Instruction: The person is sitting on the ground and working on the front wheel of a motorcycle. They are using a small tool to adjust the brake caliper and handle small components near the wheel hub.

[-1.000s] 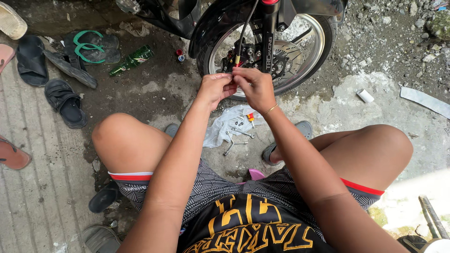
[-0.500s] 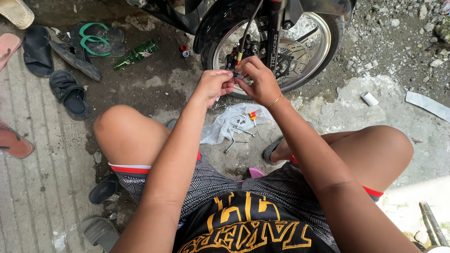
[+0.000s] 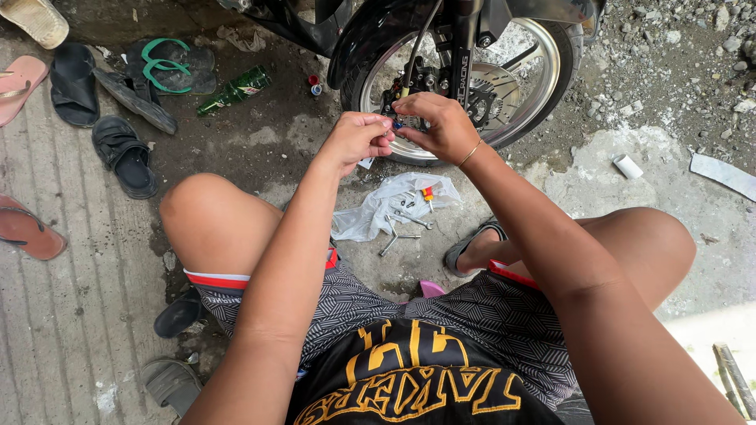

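I sit low in front of a motorcycle's front wheel (image 3: 543,55), with its brake disc and black caliper (image 3: 425,79) just beyond my hands. My left hand (image 3: 354,140) and my right hand (image 3: 441,126) meet in front of the caliper, fingers pinched together on a small part with a blue tip (image 3: 396,124). It is too small to name. A thin gold bracelet circles my right wrist. On the ground below my hands lies a clear plastic bag (image 3: 386,208) with a T-shaped wrench (image 3: 398,232) and other small tools on it.
Several sandals and slippers (image 3: 118,86) lie scattered at the left, beside a green glass bottle (image 3: 235,88). Gravel covers the upper right, and a small white piece (image 3: 628,166) lies on the concrete. My bent knees frame the tool bag.
The view has tilted slightly. My hands have stayed together at the caliper, with my fingers shifting a little on the small part.
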